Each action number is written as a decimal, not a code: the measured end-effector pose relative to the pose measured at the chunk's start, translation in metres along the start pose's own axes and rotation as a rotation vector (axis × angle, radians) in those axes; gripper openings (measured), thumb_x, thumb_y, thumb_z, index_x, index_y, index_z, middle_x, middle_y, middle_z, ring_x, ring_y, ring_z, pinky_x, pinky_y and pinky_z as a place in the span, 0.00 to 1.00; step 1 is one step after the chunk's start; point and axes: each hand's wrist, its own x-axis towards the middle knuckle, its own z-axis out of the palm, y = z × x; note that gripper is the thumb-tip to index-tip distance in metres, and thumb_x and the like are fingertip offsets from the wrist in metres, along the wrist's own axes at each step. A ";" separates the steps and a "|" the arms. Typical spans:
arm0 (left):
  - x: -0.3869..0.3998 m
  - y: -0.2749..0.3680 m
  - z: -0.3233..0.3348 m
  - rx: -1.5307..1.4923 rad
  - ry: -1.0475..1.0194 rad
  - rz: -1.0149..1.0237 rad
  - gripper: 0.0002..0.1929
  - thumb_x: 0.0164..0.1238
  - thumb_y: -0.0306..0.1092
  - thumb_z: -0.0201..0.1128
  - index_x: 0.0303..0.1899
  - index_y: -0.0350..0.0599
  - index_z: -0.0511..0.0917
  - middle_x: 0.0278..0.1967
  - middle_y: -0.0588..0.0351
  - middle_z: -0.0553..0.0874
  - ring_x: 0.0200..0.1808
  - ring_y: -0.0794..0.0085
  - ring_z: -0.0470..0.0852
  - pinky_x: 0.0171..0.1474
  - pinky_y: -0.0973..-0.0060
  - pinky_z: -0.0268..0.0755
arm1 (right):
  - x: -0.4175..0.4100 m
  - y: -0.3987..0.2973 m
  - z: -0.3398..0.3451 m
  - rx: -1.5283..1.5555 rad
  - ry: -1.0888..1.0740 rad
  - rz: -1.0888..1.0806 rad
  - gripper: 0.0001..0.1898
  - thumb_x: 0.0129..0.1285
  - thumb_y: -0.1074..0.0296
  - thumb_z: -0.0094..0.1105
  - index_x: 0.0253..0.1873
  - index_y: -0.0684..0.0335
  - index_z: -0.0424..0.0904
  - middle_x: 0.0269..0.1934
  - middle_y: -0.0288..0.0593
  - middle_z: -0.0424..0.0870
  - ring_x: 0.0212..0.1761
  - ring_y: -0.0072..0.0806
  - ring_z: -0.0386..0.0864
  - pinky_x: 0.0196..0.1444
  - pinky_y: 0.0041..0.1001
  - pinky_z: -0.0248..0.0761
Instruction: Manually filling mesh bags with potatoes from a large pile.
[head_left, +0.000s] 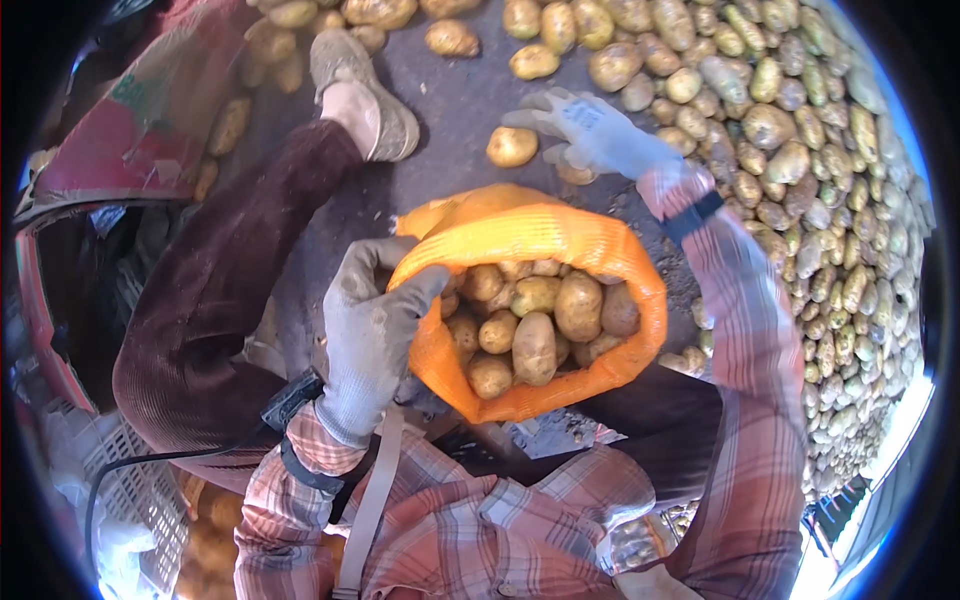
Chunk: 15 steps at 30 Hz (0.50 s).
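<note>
An orange woven mesh sack (525, 232) stands in front of me between my legs, its mouth held wide and its rim rolled outward. Several potatoes (534, 349) fill it to a little below the rim. My gloved left hand (375, 322) grips the sack's left rim, thumb inside and fingers outside. Beyond the sack, my gloved right hand (592, 131) reaches over the floor, fingers apart, holding nothing. A loose potato (512, 146) lies just left of its fingertips. Another potato (576, 174) is partly hidden below the palm.
A large heap of potatoes (787, 150) rises along the right side. More loose potatoes (452, 37) lie on the dark floor (457, 105) ahead, near my left shoe (364, 97). At lower left are a white plastic crate (142, 487) and a black cable (150, 456).
</note>
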 end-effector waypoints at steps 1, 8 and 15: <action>0.000 0.000 -0.001 -0.001 0.007 -0.011 0.12 0.67 0.21 0.69 0.48 0.33 0.77 0.39 0.55 0.85 0.37 0.80 0.84 0.42 0.81 0.80 | 0.013 0.001 0.017 0.007 -0.107 -0.014 0.34 0.56 0.74 0.65 0.70 0.47 0.74 0.65 0.45 0.75 0.69 0.46 0.71 0.66 0.41 0.71; 0.005 0.001 -0.004 0.006 0.043 0.000 0.10 0.69 0.27 0.70 0.44 0.34 0.77 0.33 0.55 0.86 0.30 0.80 0.83 0.33 0.81 0.77 | 0.008 -0.012 0.046 0.403 -0.058 0.384 0.34 0.56 0.74 0.71 0.69 0.48 0.75 0.62 0.44 0.78 0.61 0.40 0.79 0.65 0.37 0.74; 0.012 -0.008 -0.007 0.058 -0.002 0.101 0.10 0.69 0.30 0.71 0.39 0.37 0.76 0.30 0.55 0.86 0.26 0.79 0.83 0.28 0.79 0.76 | -0.102 -0.122 -0.088 1.007 0.156 0.189 0.38 0.48 0.74 0.79 0.68 0.57 0.76 0.60 0.41 0.82 0.60 0.30 0.81 0.63 0.33 0.76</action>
